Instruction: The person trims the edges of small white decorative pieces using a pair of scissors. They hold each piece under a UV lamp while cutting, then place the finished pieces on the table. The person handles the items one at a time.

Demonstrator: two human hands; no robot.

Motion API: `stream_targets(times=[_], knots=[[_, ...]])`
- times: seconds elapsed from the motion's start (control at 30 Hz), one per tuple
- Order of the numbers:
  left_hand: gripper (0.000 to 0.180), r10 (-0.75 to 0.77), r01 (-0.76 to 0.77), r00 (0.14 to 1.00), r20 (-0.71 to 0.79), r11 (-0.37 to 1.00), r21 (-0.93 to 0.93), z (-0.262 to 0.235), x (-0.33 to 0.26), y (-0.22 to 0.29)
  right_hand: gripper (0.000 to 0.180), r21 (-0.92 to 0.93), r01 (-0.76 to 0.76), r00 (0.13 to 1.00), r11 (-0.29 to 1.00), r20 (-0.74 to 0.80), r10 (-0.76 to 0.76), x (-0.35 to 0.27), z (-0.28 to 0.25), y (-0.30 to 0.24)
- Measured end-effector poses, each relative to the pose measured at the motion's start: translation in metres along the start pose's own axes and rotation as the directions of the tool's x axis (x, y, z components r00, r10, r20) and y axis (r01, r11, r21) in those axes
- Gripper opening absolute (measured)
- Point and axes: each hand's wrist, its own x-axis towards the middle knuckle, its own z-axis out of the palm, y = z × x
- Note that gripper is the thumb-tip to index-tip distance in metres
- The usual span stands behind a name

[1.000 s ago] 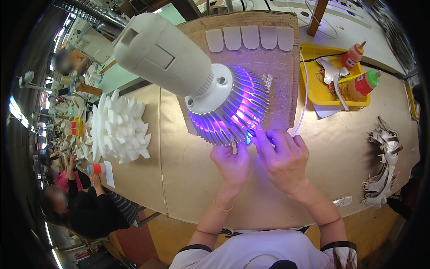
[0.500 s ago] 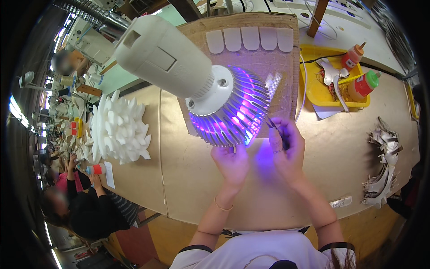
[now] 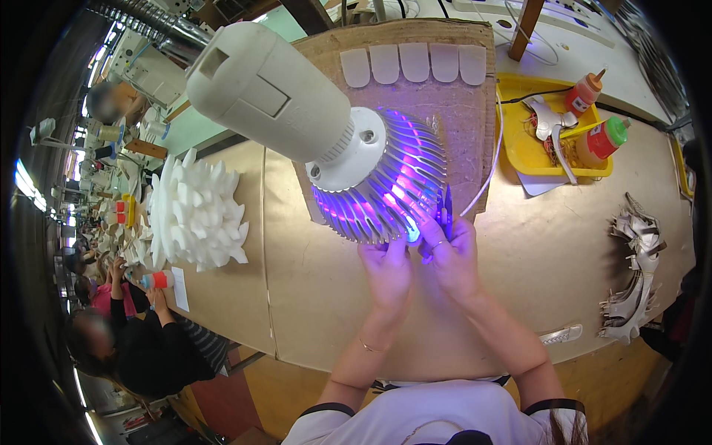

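A white lamp (image 3: 282, 96) with a ribbed metal head (image 3: 378, 185) glows violet over my hands and hides part of them. My left hand (image 3: 387, 276) is closed at the lamp's lower rim, its fingertips under the head; what it pinches is mostly hidden. A small bright patch (image 3: 412, 233) shines beside its thumb. My right hand (image 3: 454, 259) is closed around a small dark pointed tool (image 3: 446, 208), its prongs upward; I cannot tell whether it is tweezers or snips. The two hands are close together, the right fingers reaching to the lamp's rim.
Several pale rounded pieces (image 3: 415, 63) lie in a row on a brown board (image 3: 467, 111). A yellow tray (image 3: 512, 141) holds squeeze bottles (image 3: 593, 141). White spiky foam (image 3: 199, 211) stands left, silvery pieces (image 3: 638, 259) right. A co-worker (image 3: 148, 341) sits at left.
My right hand has moved left, closer to my left hand, and the tool now points upward. The clear patterned strip that showed beside the lamp is out of sight.
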Motion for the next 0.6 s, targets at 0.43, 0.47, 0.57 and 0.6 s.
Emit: stream_targets(times=[0.43, 0.47, 0.57, 0.6], knots=[[0.008, 0.235, -0.212, 0.972, -0.017, 0.904, 0.372, -0.002, 0.01, 0.0, 0.04, -0.894, 0.421, 0.691, -0.156, 0.427, -0.583, -0.016, -0.011, -0.032], [0.008, 0.228, -0.202, 0.973, -0.029, 0.907, 0.368, -0.001, 0.009, 0.0, 0.04, -0.883, 0.433, 0.686, -0.183, 0.454, -0.569, -0.017, -0.01, -0.033], [0.009, 0.21, -0.17, 0.975, -0.069, 0.911, 0.376, 0.001, 0.007, -0.001, 0.04, -0.875, 0.438, 0.661, -0.207, 0.469, -0.586, -0.016, -0.008, -0.033], [0.01, 0.224, -0.182, 0.972, -0.065, 0.905, 0.384, 0.001, 0.007, -0.001, 0.04, -0.869, 0.439, 0.654, -0.229, 0.484, -0.582, -0.016, -0.008, -0.034]])
